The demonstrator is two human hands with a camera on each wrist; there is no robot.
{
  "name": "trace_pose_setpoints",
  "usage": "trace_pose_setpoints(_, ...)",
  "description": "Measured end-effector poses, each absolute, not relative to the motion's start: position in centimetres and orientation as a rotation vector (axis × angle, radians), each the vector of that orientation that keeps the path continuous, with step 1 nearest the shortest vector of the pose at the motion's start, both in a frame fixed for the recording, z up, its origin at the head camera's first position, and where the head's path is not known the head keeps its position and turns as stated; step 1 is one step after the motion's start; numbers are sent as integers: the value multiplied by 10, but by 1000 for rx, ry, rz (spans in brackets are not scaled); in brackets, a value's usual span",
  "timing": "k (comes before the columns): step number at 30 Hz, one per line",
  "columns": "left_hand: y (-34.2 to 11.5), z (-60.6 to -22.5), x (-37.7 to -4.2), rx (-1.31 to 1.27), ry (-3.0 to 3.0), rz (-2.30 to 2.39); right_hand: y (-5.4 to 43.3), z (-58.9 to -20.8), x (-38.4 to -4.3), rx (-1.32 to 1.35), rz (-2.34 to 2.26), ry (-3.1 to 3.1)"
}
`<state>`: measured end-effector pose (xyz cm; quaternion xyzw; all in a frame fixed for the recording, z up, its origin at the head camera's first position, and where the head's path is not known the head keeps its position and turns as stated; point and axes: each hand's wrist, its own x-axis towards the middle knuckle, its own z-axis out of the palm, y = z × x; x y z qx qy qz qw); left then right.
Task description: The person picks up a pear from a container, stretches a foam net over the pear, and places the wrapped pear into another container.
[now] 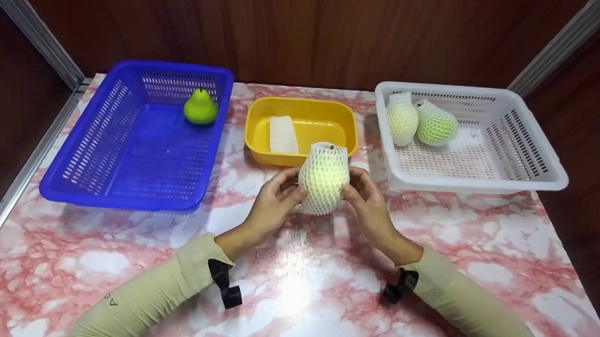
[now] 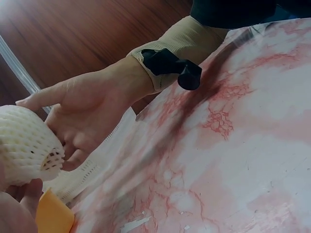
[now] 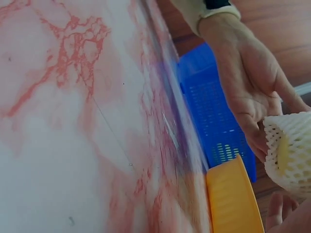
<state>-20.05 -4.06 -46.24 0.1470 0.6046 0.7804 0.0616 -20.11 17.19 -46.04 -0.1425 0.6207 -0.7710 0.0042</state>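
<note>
Pinching the foam-netted pear (image 1: pixel 324 179) with left hand (image 1: pixel 272 200) and right hand (image 1: pixel 373 207) alike, gripping from both sides! Holding it up above the marbled table (image 1: pixel 303 315), near the yellow basin (image 1: pixel 270 158), between the blue basket (image 1: pixel 121 201) with a bare green pear (image 1: pixel 200 108) and the white basket (image 1: pixel 481 183).

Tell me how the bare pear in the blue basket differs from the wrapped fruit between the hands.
Covering: the bare pear shows its skin; the wrapped fruit wears a white net.
Colour: the bare pear is bright green; the wrapped fruit looks pale yellow through the mesh.
Support: the bare pear sits untouched in the blue basket; the left hand and right hand hold the wrapped fruit.
</note>
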Motion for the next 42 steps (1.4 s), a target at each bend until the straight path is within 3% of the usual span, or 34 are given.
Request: trace_pose_setpoints(42,-38,-462,-200,364,1809,2461,170,-467,-197,-567,-2440,1910)
